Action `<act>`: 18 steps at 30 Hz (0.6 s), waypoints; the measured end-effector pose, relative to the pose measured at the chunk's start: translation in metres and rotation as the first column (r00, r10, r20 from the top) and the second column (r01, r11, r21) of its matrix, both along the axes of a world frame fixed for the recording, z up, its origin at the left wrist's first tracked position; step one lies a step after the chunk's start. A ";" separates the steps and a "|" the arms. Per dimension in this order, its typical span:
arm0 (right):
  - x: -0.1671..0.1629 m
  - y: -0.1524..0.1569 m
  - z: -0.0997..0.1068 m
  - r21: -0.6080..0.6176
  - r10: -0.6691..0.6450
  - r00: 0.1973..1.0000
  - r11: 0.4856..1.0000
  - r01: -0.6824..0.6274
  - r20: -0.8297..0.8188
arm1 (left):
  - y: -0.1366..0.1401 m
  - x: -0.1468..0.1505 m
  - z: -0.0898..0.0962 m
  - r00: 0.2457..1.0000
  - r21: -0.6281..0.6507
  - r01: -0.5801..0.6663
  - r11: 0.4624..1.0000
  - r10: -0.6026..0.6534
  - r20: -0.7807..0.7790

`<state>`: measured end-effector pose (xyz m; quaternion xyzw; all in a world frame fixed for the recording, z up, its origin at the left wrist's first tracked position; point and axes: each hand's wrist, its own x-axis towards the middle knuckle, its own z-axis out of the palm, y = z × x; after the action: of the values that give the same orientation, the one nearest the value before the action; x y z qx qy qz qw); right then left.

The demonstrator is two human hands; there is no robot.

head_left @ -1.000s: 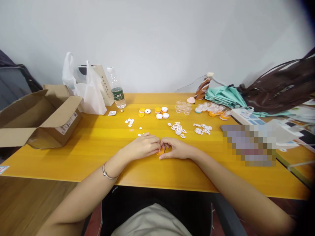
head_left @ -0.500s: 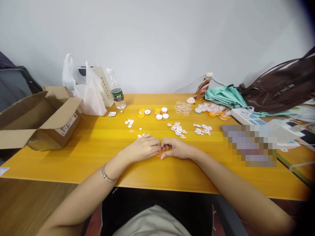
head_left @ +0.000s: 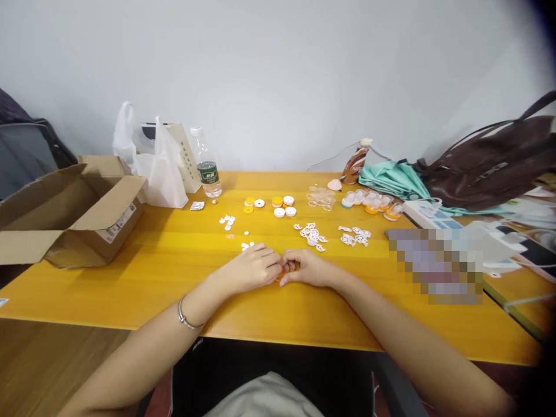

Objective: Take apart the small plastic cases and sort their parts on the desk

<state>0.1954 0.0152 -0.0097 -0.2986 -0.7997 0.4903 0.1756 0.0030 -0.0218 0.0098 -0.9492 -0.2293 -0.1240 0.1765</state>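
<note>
At the middle of the table (head_left: pixel 182 289), my left hand (head_left: pixel 256 267) and my right hand (head_left: pixel 304 268) meet over a small orange round plastic part (head_left: pixel 279 278). Fingers of both hands are closed on it, and most of it is hidden under them. Just beyond my left hand lie small white discs (head_left: pixel 247 246). White openwork plastic pieces (head_left: pixel 311 234) are heaped past my right hand, with a second heap of white pieces (head_left: pixel 356 236) to its right. Farther back sit yellow and white round parts (head_left: pixel 283 207).
On the left stand an open cardboard box (head_left: pixel 99 231), a white plastic bag (head_left: pixel 163 179) and a water bottle (head_left: pixel 209 174). Clear rings (head_left: pixel 321 198), capped clear parts (head_left: pixel 373 202), a brown drink bottle (head_left: pixel 356 162), a blurred flat object (head_left: pixel 434 263) and a brown bag (head_left: pixel 495 162) are on the right.
The view has tilted up slightly, so the table sits a little lower in it. Both hands keep hold of the orange part, with barely any finger movement.
</note>
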 end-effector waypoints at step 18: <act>0.000 0.000 0.001 0.023 -0.006 1.000 1.000 0.005 0.026 | -0.001 0.001 0.002 1.000 0.048 0.018 0.999 -0.018 0.002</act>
<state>0.1957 0.0156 -0.0084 -0.3051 -0.8067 0.4767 0.1699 0.0044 -0.0224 0.0115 -0.9465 -0.2180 -0.1320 0.1979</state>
